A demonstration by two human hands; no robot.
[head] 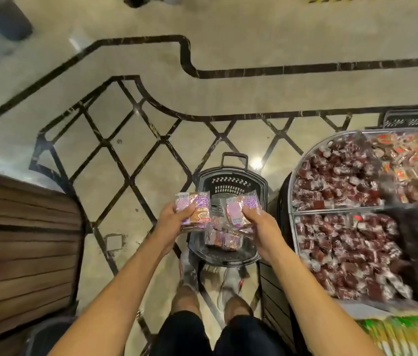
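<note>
Purple-and-pink plastic snack packets point(197, 208) pinched in your left hand point(174, 222) | your right hand point(261, 227) grips a second purple packet bunch point(240, 209) | both held over the black plastic floor basket point(231, 186), loose packets point(224, 238) inside | bin of red wrapped sweets point(331, 181) at your right

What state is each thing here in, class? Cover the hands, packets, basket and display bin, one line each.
basket, stands on the floor, holds loose packets
left hand, grips the left packets above the basket
right hand, grips the right packets above the basket
display bin, heaped with red-wrapped sweets
</note>
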